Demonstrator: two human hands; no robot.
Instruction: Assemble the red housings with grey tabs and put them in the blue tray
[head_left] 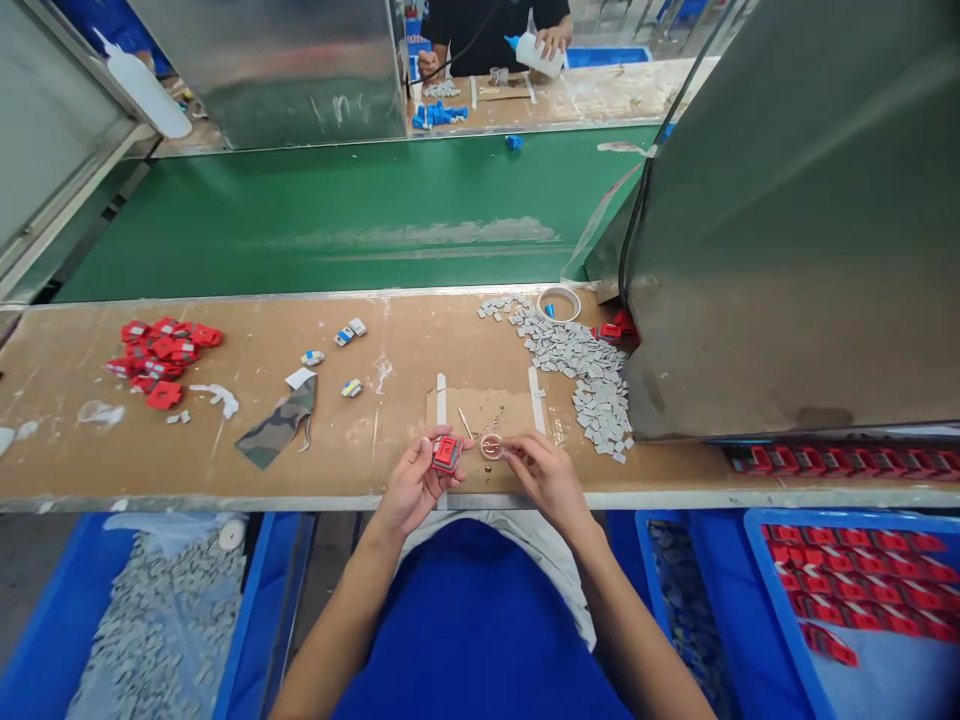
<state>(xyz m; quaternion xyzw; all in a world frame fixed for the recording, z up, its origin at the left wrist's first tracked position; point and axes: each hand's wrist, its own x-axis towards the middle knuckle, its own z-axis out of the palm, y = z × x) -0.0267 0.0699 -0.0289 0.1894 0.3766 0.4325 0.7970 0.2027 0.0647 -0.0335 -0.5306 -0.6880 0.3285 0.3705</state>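
My left hand is closed around a small red and grey plastic toy part, with its red face turned up. A small round dish sits on the bench just to the right of it. At the dish's right rim, my right hand has its thumb and fingertips pinched together; whatever is between them is too small to make out. Behind the part lies a thin pale stick. Under the dish is a piece of cardboard, held down by white tape strips, with dark specks on it.
Grey flat pieces spread to the right, near a tape roll. Red parts are heaped at left, beside a camouflage cloth. A green conveyor runs behind. A metal panel stands right. A co-worker holds a bottle opposite.
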